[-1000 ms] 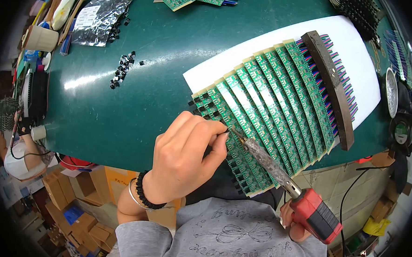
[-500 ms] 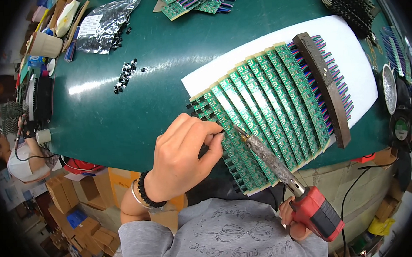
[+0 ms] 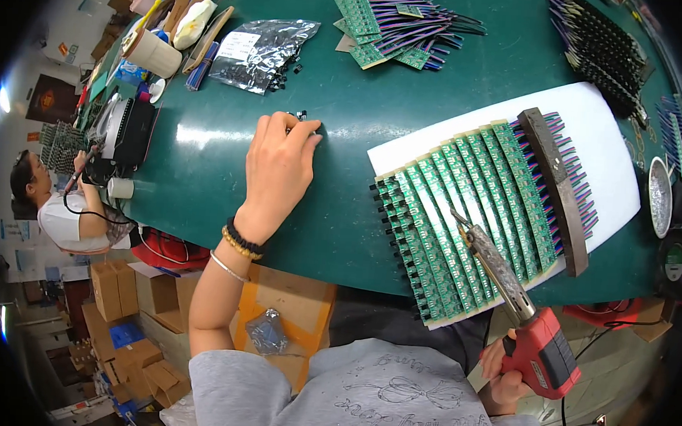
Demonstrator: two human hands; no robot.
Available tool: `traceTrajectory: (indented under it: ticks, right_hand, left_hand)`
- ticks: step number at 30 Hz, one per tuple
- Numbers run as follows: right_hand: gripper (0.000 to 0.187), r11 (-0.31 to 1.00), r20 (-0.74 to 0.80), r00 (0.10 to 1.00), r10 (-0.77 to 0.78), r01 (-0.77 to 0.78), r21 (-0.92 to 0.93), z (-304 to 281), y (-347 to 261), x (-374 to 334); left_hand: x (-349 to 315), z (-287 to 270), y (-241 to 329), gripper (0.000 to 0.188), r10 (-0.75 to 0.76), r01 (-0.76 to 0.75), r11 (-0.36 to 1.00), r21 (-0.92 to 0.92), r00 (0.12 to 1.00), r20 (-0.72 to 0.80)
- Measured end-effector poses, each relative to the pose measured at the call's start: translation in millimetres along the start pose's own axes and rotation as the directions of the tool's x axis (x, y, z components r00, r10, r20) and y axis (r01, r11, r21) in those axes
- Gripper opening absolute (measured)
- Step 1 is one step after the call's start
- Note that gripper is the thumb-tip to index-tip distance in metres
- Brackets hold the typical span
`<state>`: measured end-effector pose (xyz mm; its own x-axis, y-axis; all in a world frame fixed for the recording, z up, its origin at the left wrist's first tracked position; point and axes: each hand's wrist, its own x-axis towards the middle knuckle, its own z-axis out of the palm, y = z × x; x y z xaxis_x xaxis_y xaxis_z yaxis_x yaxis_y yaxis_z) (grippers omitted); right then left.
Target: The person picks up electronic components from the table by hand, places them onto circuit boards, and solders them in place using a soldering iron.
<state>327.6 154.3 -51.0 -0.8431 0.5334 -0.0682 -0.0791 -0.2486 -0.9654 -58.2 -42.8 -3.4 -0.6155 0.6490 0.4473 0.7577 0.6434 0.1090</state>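
Observation:
My left hand [image 3: 277, 163] is over the green table, fingers curled and thumb drawn to the index finger. It covers most of a small pile of black components [image 3: 301, 115]; what the pinch holds is too small to make out. My right hand [image 3: 505, 374] grips the red and black handle of a soldering gun [image 3: 538, 354]. The gun's tip points over a fanned row of green circuit boards [image 3: 464, 219], above their surface. Small black components [image 3: 401, 243] line the boards' left edge. A dark brown bar [image 3: 554, 189] lies across the boards' coloured wires at the right.
The boards rest on a white foam sheet [image 3: 610, 150]. A clear bag of black components [image 3: 264, 55] lies beyond my left hand, with wired boards [image 3: 366, 29] farther back. At right stands a metal bowl [image 3: 659, 197]. Another person [image 3: 67, 206] works at far left.
My left hand has left the boards' left edge and moved left and away to the loose component pile. My right hand still holds the soldering gun over the boards. The view has shifted.

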Motion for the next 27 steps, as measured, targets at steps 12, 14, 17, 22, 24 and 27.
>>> traceTrajectory:
  ticks: [12, 14, 17, 22, 24, 27]
  right_hand:
    - [0.061, 0.971, 0.166, 0.985, -0.049, 0.085, -0.222, 19.1, -20.0, 18.6]
    - [0.058, 0.952, 0.249, 0.968, -0.026, 0.100, -0.289, 24.5, -30.1, 30.2]
    - [0.070, 0.912, 0.465, 0.874, 0.142, 0.067, -0.405, 32.4, -50.8, 46.4]
    - [0.070, 0.895, 0.325, 0.945, -0.039, 0.177, -0.408, 50.9, -48.2, 41.7]
    - [0.070, 0.908, 0.263, 0.965, 0.003, 0.107, -0.406, 50.0, -47.9, 38.9]
    - [0.071, 0.935, 0.321, 0.947, 0.019, 0.096, -0.340, 44.4, -42.5, 40.6]
  left_hand:
    - [-25.7, -54.2, 100.0, 0.017, 0.108, -0.107, 0.795, -0.597, 0.994, -0.034]
    - [-46.8, -57.5, 129.5, 0.024, 0.415, -0.341, 0.575, -0.744, 0.905, -0.094]
    - [-54.4, -50.9, 156.1, 0.030, 0.418, -0.389, 0.470, -0.793, 0.889, -0.188]
    - [-58.5, -38.2, 168.9, 0.035, 0.387, -0.410, 0.471, -0.781, 0.892, -0.235]
    - [-57.9, -37.7, 168.3, 0.035, 0.402, -0.411, 0.458, -0.788, 0.887, -0.229]
    - [-60.2, -37.2, 165.9, 0.035, 0.424, -0.413, 0.468, -0.781, 0.881, -0.212]
